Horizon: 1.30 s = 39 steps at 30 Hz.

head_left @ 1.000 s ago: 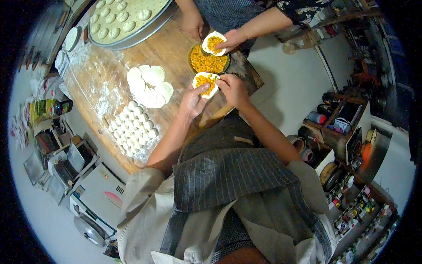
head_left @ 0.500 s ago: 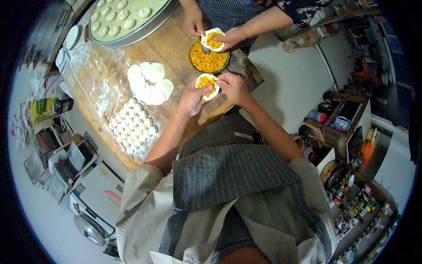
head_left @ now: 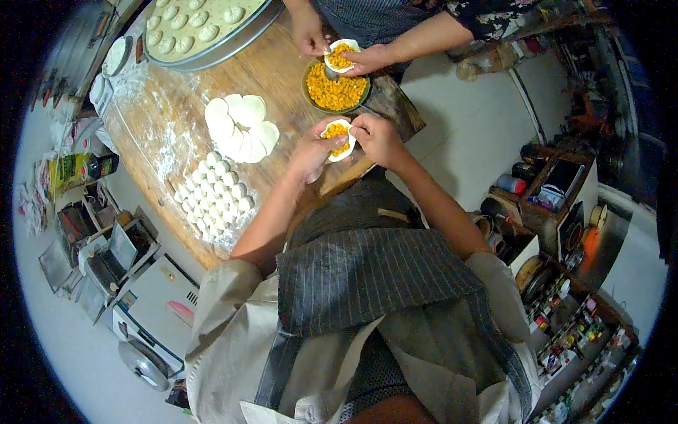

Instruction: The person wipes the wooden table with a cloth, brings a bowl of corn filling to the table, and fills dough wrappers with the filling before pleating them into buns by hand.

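My left hand cradles a round dough wrapper heaped with orange-yellow filling, its thumb resting on the filling. At the wrapper's right edge, the fingers of my right hand pinch the dough rim. Just beyond stands a bowl of the same chopped filling, with a spoon partly visible in it. Flat, overlapping wrappers lie in a ring on the wooden table to the left. Nearer the table's left edge, small floured dough pieces sit packed together.
Across the table, a co-worker's hands hold another filled wrapper above the bowl. A large round steamer tray with pleated buns stands at the far left. Flour dusts the wooden table. Shelves with bottles stand to the right.
My hands and the wrapper have shifted very slightly to the right in view. My right fingers still pinch the rim. The co-worker's wrapper has moved slightly up.
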Each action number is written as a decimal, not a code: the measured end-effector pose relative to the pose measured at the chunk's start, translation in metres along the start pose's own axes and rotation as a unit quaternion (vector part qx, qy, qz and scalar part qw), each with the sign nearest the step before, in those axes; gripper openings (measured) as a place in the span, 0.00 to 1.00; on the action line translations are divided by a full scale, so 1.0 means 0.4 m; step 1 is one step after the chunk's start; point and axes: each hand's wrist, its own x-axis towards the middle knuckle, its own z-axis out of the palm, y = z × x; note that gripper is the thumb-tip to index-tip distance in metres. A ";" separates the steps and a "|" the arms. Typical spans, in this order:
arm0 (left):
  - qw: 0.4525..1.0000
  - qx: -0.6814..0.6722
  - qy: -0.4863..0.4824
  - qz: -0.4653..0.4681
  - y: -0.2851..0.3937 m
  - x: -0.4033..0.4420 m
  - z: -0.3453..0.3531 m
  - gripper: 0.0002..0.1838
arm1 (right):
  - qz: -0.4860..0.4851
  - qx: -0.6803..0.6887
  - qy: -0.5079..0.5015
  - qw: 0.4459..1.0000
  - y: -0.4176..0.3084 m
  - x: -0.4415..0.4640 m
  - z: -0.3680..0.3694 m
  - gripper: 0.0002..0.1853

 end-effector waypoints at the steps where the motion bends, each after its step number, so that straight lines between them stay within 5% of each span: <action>1: 1.000 0.023 0.010 -0.010 -0.002 0.005 -0.002 0.19 | -0.011 -0.041 0.017 0.999 -0.002 -0.003 0.000 0.06; 5: 0.992 0.116 0.043 -0.019 0.003 0.002 0.005 0.18 | -0.048 -0.124 0.082 0.988 -0.019 -0.020 0.008 0.06; 8: 0.996 0.077 0.008 -0.035 0.014 -0.003 0.006 0.18 | 0.023 -0.072 0.049 0.996 -0.026 -0.024 0.008 0.05; 12: 0.997 0.054 0.007 -0.052 0.022 -0.004 0.012 0.18 | -0.034 -0.045 -0.007 0.998 0.016 -0.010 0.005 0.06; 17: 0.980 0.187 0.040 -0.056 0.018 -0.003 0.007 0.19 | -0.075 -0.137 0.036 0.987 -0.019 -0.011 -0.005 0.07; 24: 0.989 0.136 0.019 -0.051 0.048 -0.017 0.024 0.19 | -0.044 -0.089 -0.018 0.995 -0.022 -0.009 0.005 0.07; 30: 0.968 0.248 0.007 -0.043 0.040 -0.016 0.009 0.22 | -0.091 -0.155 0.027 0.983 -0.020 -0.014 0.011 0.05; 33: 0.953 0.300 -0.024 -0.018 0.071 -0.013 0.004 0.23 | -0.042 -0.100 0.018 0.994 -0.016 -0.009 0.019 0.04; 37: 0.960 0.263 -0.019 -0.092 0.158 -0.053 0.042 0.22 | -0.040 -0.060 0.029 0.997 -0.061 0.005 -0.008 0.05; 39: 0.999 0.034 0.007 -0.024 0.137 -0.045 0.018 0.23 | -0.085 -0.074 0.083 0.990 -0.096 0.008 -0.022 0.05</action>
